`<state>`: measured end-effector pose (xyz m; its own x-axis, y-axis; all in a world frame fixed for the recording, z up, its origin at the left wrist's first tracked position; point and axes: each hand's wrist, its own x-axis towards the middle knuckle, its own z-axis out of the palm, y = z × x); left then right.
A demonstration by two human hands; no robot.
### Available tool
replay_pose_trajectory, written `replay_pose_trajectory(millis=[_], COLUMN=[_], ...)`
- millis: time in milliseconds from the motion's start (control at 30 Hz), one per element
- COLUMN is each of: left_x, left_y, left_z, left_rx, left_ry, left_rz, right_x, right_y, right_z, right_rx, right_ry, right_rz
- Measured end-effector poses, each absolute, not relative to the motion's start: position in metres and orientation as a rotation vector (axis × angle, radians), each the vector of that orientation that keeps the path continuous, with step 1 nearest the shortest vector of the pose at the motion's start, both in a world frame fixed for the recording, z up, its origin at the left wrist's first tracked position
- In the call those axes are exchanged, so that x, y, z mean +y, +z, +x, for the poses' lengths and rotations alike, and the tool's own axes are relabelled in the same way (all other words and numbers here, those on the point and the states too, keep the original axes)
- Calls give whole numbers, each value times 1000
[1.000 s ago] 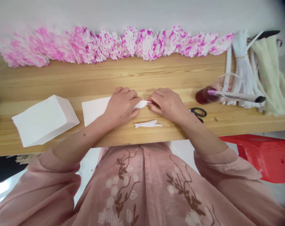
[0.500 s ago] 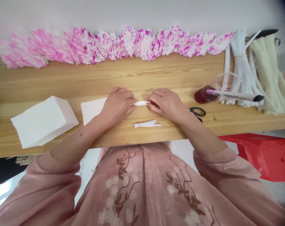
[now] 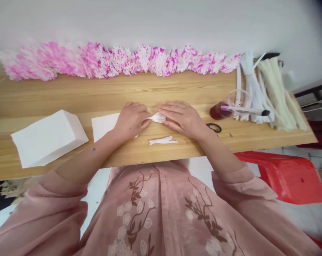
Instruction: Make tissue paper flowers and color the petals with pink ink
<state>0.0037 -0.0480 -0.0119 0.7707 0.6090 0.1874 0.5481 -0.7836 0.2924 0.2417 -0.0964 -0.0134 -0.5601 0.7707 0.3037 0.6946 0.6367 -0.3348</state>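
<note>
Between my two hands, just above the table, is a gathered piece of white tissue paper (image 3: 158, 117). My left hand (image 3: 132, 119) pinches its narrow left end between thumb and fingers. On the right end, my right hand (image 3: 180, 117) grips the paper with the thumb below and the fingers laid over it, where the paper fans wider. Close in front of the hands lie a few short white strips (image 3: 163, 141). A flat stack of white paper sheets (image 3: 103, 126) rests partly under my left hand and forearm.
A thick block of white paper (image 3: 47, 137) sits at left. Pink-speckled paper flowers (image 3: 150, 60) line the back wall. At right are scissors (image 3: 214, 127), partly hidden, a bottle of dark red liquid (image 3: 219, 111), a marker (image 3: 246, 110), and white (image 3: 252, 89) and cream bundles (image 3: 276, 92). A red stool (image 3: 288, 177) stands below.
My right hand has flattened its fingers over the tissue paper, and the paper's right part now looks wider. The view has shifted, so things at right appear further left.
</note>
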Motion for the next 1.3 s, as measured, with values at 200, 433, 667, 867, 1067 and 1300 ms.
replay_pose_trajectory(millis=[200,433,667,867,1067,1300], left_x=[-47,-46,-45,-46,-45,-41], left_y=[-15,-17,-21,-17,-14,-13], left_z=[2,2,2,4,-1,-9], left_rx=[904,891,878,883,892,915], left_ry=[444,471,516,482,460,459], left_rz=[2779,2812,2847,2839,2811,2775], right_x=[-96,-93,-87,-82,-78,-77], right_y=[-16,-12,-4,-9,-17,-20], right_z=[240,239,219,212,212,214], right_rx=[-2459,-2320,-2543,-2586,-2550,-2489], right_ry=[243,248,174,66,119,208], right_rz=[-1158,-1195,-1192,-1256,-1265,-1262])
